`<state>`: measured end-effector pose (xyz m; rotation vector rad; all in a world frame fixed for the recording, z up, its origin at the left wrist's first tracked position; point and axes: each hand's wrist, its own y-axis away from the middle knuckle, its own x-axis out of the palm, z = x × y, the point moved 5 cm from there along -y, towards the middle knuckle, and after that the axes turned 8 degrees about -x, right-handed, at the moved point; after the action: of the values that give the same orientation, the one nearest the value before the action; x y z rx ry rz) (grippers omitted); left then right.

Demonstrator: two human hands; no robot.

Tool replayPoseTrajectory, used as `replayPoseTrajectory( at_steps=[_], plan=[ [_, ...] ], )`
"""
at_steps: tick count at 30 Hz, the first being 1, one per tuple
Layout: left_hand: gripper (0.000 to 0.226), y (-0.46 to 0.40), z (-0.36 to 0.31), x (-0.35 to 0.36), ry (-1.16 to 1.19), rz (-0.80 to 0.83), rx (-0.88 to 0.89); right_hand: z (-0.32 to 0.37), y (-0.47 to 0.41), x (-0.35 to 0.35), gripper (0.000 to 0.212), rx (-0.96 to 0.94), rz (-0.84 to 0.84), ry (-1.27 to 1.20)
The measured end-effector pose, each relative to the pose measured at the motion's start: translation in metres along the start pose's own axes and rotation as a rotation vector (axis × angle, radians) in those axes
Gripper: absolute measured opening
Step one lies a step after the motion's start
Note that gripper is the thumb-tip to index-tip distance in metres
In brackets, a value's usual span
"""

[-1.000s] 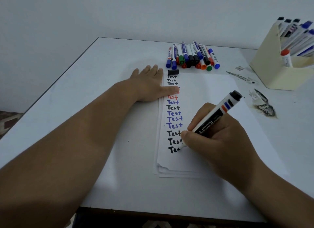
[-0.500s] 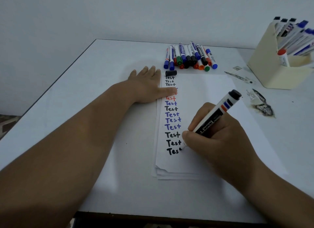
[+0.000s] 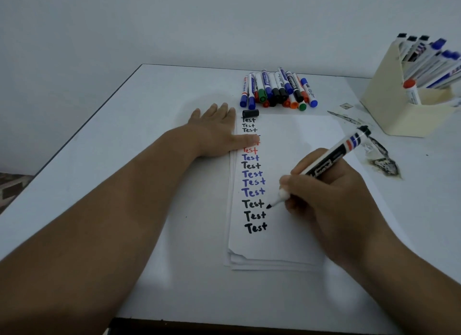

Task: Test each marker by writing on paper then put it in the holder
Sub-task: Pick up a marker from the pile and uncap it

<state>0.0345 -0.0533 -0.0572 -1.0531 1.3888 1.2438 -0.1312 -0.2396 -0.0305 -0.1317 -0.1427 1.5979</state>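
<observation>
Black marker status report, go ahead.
Right hand grips black marker, tip just off paper. Left hand flat on paper edge. Loose cap above the writing.

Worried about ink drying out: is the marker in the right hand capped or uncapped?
Uncapped. The marker in the right hand shows its bare black tip beside the written words, and a loose black cap lies at the paper's top.

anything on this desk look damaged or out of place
Yes: the table has a dark, scorched-looking patch with peeling surface right of the paper, near the holder. A loose black cap lies at the paper's top edge.
</observation>
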Motion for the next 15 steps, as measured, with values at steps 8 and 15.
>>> replayPoseTrajectory(
  at_steps=[8, 15],
  plan=[
    [0.120, -0.002, 0.001, 0.003, 0.004, 0.015, 0.009, 0.010, -0.054, -0.008, 0.021, 0.301, -0.042, -0.384],
    [0.115, -0.001, 0.002, 0.003, 0.003, 0.020, 0.021, -0.005, -0.120, -0.027, 0.020, 0.100, -0.223, -0.446]
  ],
)
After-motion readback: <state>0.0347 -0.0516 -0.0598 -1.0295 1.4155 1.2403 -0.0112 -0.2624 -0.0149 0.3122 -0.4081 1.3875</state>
